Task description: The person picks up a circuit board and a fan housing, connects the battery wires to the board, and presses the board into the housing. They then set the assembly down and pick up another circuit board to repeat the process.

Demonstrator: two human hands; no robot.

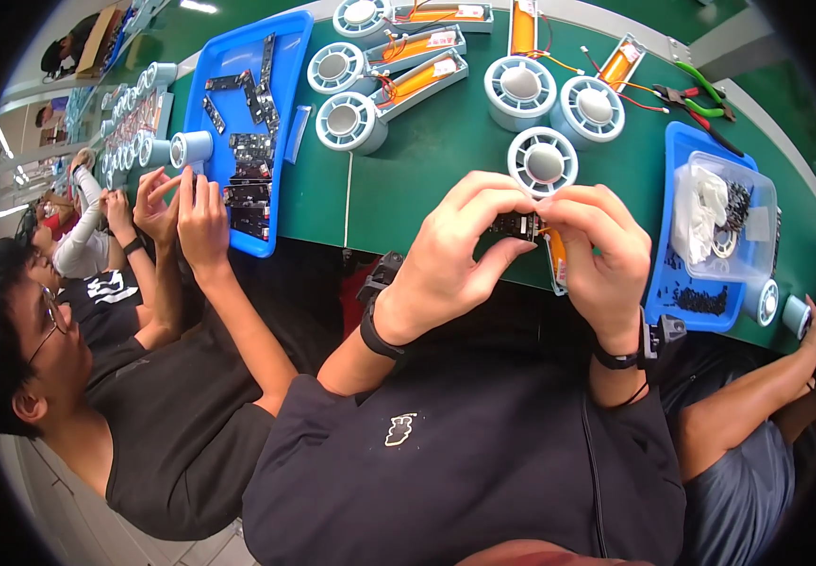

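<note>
Close to the table's near edge, my left hand (455, 255) pinches a small black circuit board (516, 226) between thumb and fingers. My right hand (602, 243) is closed at the board's right end, fingertips together; what they grip is hidden. Below those fingertips shows part of an orange battery pack in a grey housing (557, 262), with thin wires rising toward the board. Just beyond my hands stands a light-blue round fan-like unit (542, 162). Two similar units (520, 92) sit behind it, with wired orange battery packs (622, 62) nearby.
On the green table (399, 193), a blue tray (202, 90) of circuit boards lies left. More round units (349, 123) stand beside it. Pliers (700, 102) and a blue tray (658, 283) with a clear tub (757, 255) are right. Co-workers' hands (202, 224) work at left and right.
</note>
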